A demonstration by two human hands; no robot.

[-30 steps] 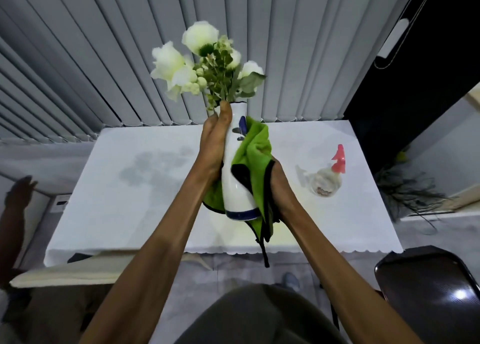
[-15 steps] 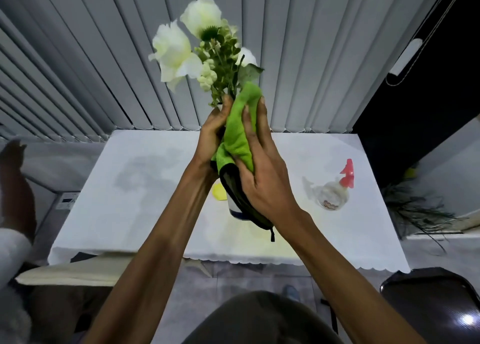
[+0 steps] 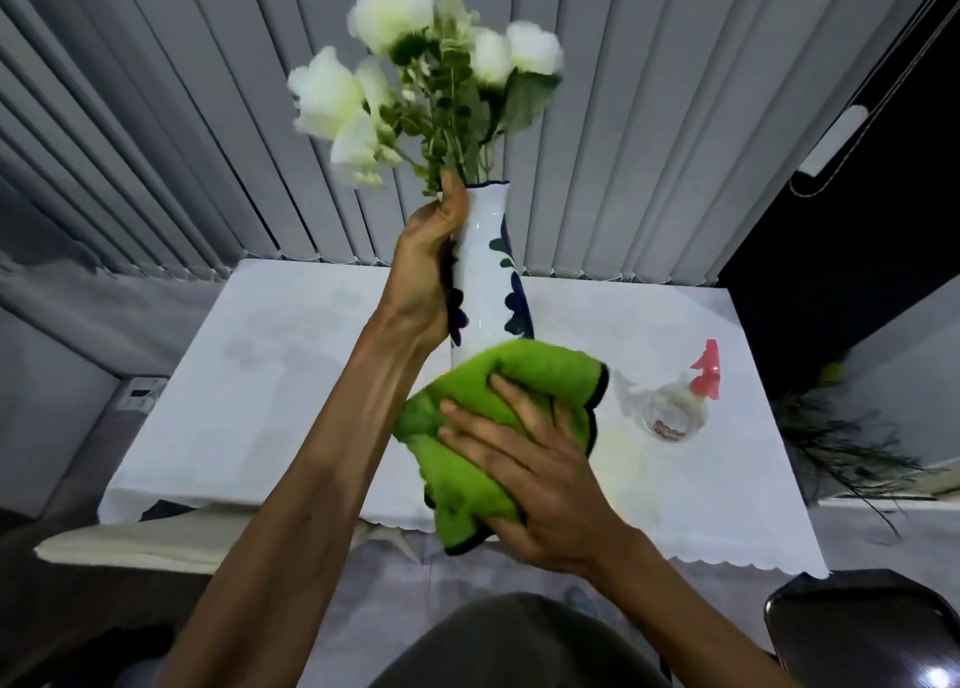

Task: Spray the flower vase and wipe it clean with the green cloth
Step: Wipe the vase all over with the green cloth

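Head view, and the vase (image 3: pixel 485 271) is up in the air, lifted well clear of the bench (image 3: pixel 291 375). The left hand (image 3: pixel 423 276) has it by the neck, fingers (image 3: pixel 453 204) wrapped tight round the white body, thumb reaching up to the blue-edged rim. Dark blue and green leaf marks run down its side. It leans a little to the left at the top, and the flowers (image 3: pixel 415 79), white blooms on green stems, fan out above it, slightly blurred.

Down below, the right hand (image 3: pixel 530 469) presses the cloth (image 3: pixel 483 427) against the lower part of the vase. Fingers (image 3: pixel 506 401) are spread fairly wide across the green fabric, gripping it in a bunch; the cloth covers the base completely, so the bottom of the vase is hidden. A dark hem shows along the cloth's edges.

On the bench, to the right and well apart from the hands, stands the sprayer (image 3: pixel 680 406): clear round bottle, pink trigger head, upright on the white tablecloth. Grey vertical blinds (image 3: pixel 156 115) hang behind the bench. A dark chair (image 3: pixel 862 630) sits at bottom right.
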